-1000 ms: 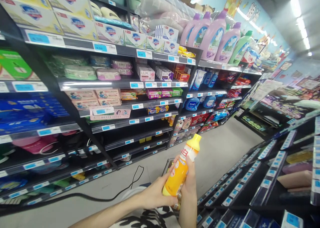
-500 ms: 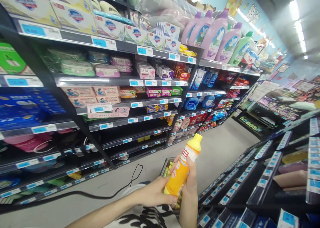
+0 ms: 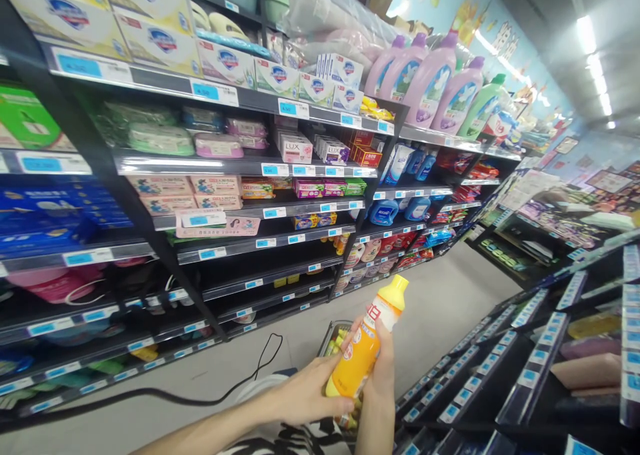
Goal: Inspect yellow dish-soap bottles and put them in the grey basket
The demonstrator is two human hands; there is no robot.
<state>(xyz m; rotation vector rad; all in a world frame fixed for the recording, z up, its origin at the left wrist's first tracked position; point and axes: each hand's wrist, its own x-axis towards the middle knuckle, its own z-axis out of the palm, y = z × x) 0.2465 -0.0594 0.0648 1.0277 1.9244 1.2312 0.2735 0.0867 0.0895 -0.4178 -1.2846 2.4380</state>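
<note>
Both my hands hold an orange bottle (image 3: 358, 354) with a yellow cap and a white and red label band. It leans with its cap up and to the right. My left hand (image 3: 311, 390) is closed around the lower part, thumb along the base. On the right side, my right hand (image 3: 382, 362) wraps the upper body, with its fingertips showing at the far edge. Below and behind the bottle, a basket (image 3: 327, 340) holds several yellowish items, partly hidden by my hands.
A long shelf unit (image 3: 280, 252) with soap boxes (image 3: 227, 65) and large purple detergent bottles (image 3: 431, 82) runs along the left. Another shelf rack (image 3: 530, 368) stands close on the right. A black cable (image 3: 200, 398) crosses the floor (image 3: 445, 285) at lower left.
The bottle leans slightly further to the right, still in both hands. The view has shifted a little, so the upper shelves sit slightly lower and further right.
</note>
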